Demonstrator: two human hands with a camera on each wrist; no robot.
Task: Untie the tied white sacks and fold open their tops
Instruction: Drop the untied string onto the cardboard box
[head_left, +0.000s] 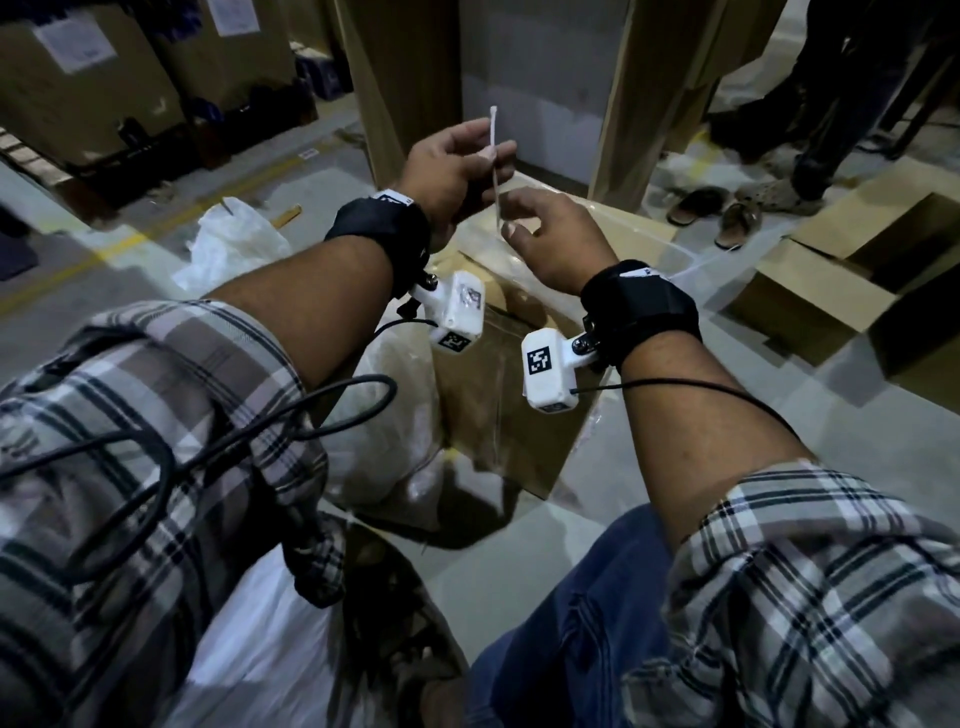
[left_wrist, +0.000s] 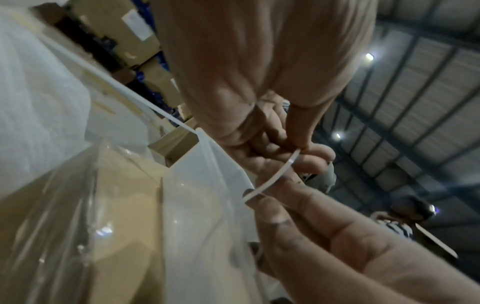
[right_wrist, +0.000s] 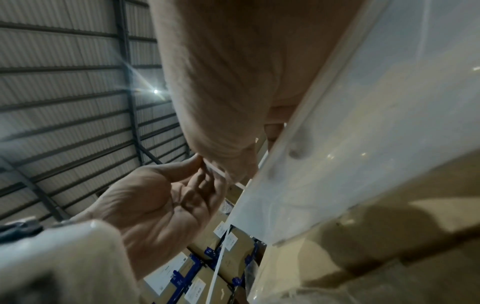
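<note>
Both hands are up in front of the chest, working a thin white strip (head_left: 496, 166), most likely the tie off a sack. Left hand (head_left: 452, 174) pinches it near the upper part between thumb and fingertips; top end pokes up free above the fingers. Right hand (head_left: 553, 236) pinches the lower end, fingers curled.

Strip handling, my read: very light, narrow, bends easily (it arcs between the hands in the left wrist view (left_wrist: 272, 176)), likely slick. Pinch close to the ends with fingertip pads, not the palm, or it slips out.

White sacks: one sits low between the knees and the cardboard box (head_left: 498, 415), top at (head_left: 384, 415); another is on the floor to the left (head_left: 234, 244). Can't tell if either is still tied. Thin soft plastic, crumples, no stiffness. Take the mouth edge with both hands at opposite sides and roll it outward; don't yank, film may tear.
</note>
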